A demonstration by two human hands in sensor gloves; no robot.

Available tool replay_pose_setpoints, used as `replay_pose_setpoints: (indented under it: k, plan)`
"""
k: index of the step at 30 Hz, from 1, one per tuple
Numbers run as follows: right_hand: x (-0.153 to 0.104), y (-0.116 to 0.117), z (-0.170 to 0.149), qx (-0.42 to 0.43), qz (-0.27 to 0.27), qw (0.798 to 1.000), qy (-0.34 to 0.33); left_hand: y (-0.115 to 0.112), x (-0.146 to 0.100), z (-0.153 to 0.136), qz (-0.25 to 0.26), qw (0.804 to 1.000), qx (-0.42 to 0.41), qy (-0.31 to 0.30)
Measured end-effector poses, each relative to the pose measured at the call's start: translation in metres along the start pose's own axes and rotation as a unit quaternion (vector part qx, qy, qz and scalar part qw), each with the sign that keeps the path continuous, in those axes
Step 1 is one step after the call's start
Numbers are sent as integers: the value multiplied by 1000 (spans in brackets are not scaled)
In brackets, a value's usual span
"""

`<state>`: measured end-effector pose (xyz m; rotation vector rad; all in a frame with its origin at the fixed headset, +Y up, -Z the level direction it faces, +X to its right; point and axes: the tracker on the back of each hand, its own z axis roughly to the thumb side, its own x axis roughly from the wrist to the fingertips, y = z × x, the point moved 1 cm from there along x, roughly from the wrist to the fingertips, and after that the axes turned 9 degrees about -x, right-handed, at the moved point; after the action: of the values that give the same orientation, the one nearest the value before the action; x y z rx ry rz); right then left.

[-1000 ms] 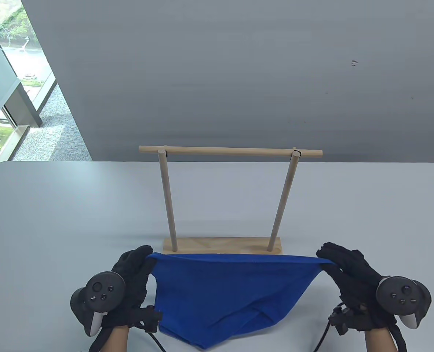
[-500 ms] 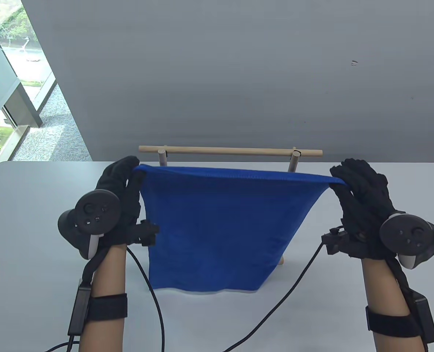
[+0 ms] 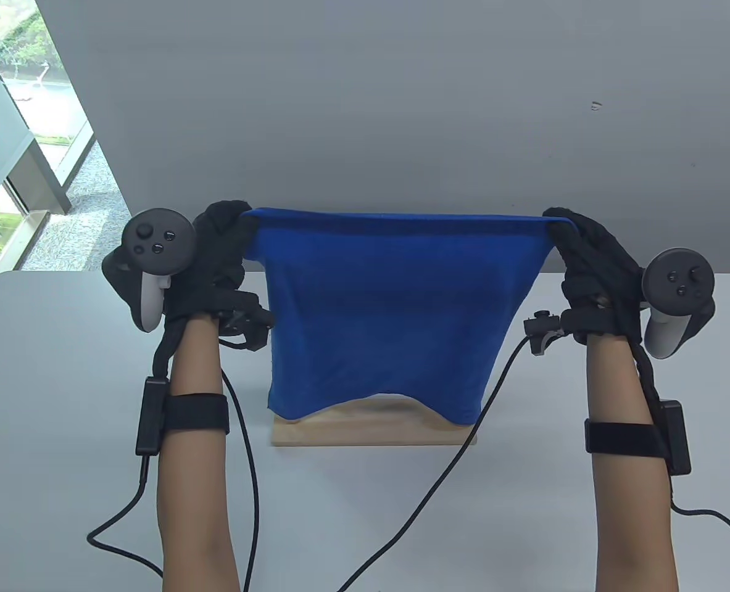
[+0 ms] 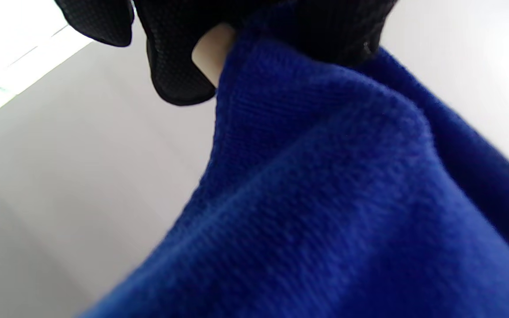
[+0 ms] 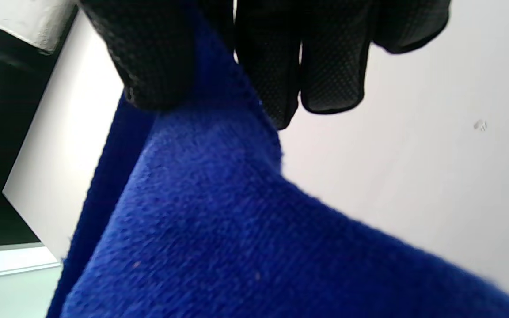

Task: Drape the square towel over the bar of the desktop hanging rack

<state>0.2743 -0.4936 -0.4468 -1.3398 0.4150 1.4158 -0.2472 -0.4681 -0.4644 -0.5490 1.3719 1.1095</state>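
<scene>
A blue square towel [image 3: 389,308] hangs stretched between my hands, high above the table. My left hand [image 3: 226,237] pinches its top left corner, and my right hand [image 3: 571,237] pinches its top right corner. The towel fills the left wrist view [image 4: 347,198] and the right wrist view [image 5: 237,229], with my gloved fingers [image 4: 179,66] clamped on its edge. The wooden rack stands behind the towel; only its flat base [image 3: 371,428] shows below the towel's lower edge. The rack's bar and posts are hidden by the cloth.
The grey table [image 3: 62,382] spreads to both sides of the rack. Glove cables [image 3: 247,468] trail across the near table. A grey wall [image 3: 365,111] rises behind, and a window [image 3: 13,154] is at the far left.
Both hands have lifted the towel from the table in front of the rack's base up to above bar height. The towel now hangs free and hides the bar and posts.
</scene>
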Motion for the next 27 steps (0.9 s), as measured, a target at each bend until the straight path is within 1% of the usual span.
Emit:
replay_pose_setpoints:
  k: [4, 6, 7, 9, 11, 13, 14, 16, 17, 19, 21, 24, 27]
  plan:
    - [9, 9, -21, 62, 47, 996, 32, 2, 11, -20, -46, 992, -108, 39]
    - [10, 16, -34, 97, 77, 991, 52, 1, 15, -33, -88, 979, -171, 67]
    - [10, 19, -38, 104, 85, 989, 58, 0, 16, -39, -99, 973, -193, 74]
    - [9, 27, -48, 115, 109, 985, 66, -6, 17, -54, -116, 952, -264, 102]
    - [6, 33, -58, 131, 121, 981, 72, -13, 17, -70, -143, 932, -307, 125]
    - [2, 39, -64, 155, 123, 977, 79, -20, 16, -82, -161, 913, -352, 133]
    - [0, 42, -66, 164, 125, 975, 84, -24, 15, -89, -171, 898, -382, 134]
    - [-3, 46, -68, 154, 131, 975, 91, -30, 13, -99, -179, 882, -413, 136]
    - [-4, 47, -69, 146, 135, 976, 91, -32, 12, -103, -181, 880, -417, 140]
    - [-7, 50, -72, 127, 144, 976, 100, -38, 8, -118, -179, 886, -402, 148]
    - [-11, 53, -78, 115, 148, 977, 106, -43, 3, -129, -179, 887, -397, 154]
    - [-21, 62, -95, 88, 166, 976, 114, -52, -6, -151, -180, 884, -401, 160]
    - [-32, 69, -113, 97, 171, 972, 127, -58, -17, -168, -186, 882, -402, 165]
